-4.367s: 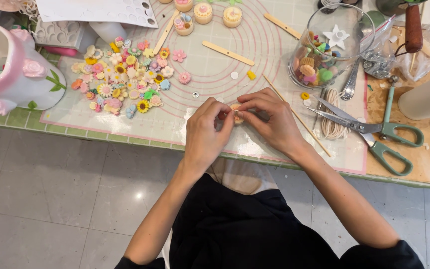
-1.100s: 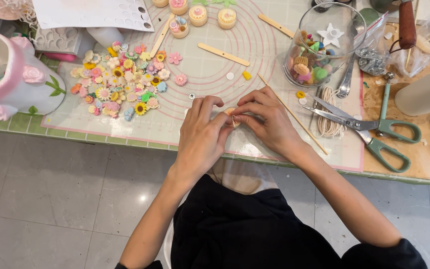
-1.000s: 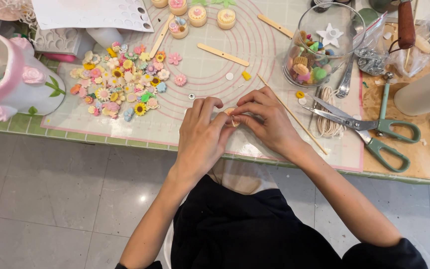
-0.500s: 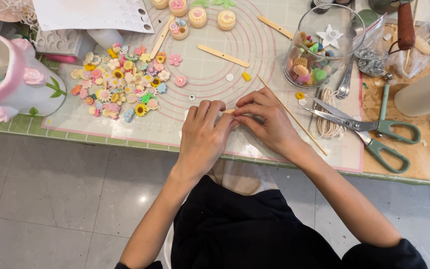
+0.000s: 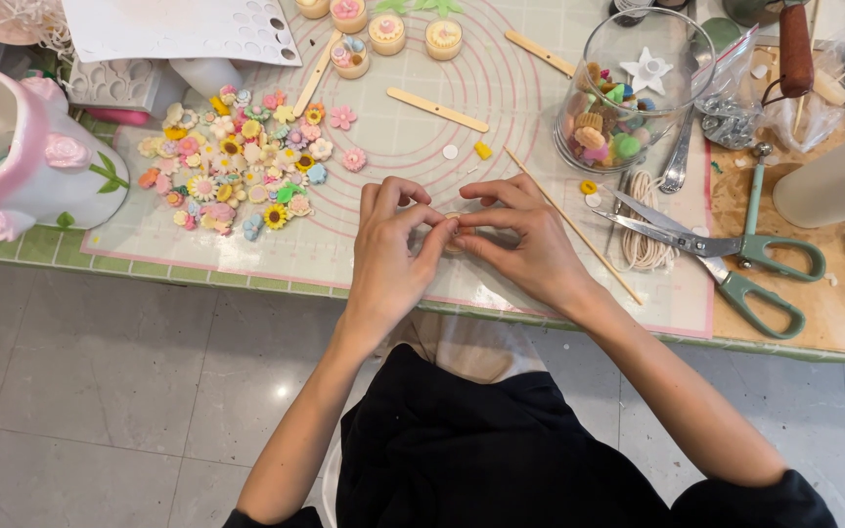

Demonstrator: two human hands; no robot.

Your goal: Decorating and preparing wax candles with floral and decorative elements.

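Note:
My left hand (image 5: 391,256) and my right hand (image 5: 522,242) meet over the pale green silicone mat (image 5: 413,137), fingertips pinched together on a small round cream-coloured piece (image 5: 454,237). Most of that piece is hidden by my fingers. A pile of several small pastel flower charms (image 5: 246,161) lies to the upper left of my left hand. A thin wooden skewer (image 5: 579,230) runs diagonally just behind my right hand.
A glass jar of coloured charms (image 5: 628,93) stands at the upper right. Green-handled scissors (image 5: 735,259) and a coil of string (image 5: 643,235) lie right. A white and pink vase (image 5: 22,147) sits at the left edge. Small round candles (image 5: 388,29) and flat wooden sticks (image 5: 439,108) lie at the back.
My left fingers have shifted from lying over the small piece to arching up and pinching it. Both hands stay in the same spot on the mat.

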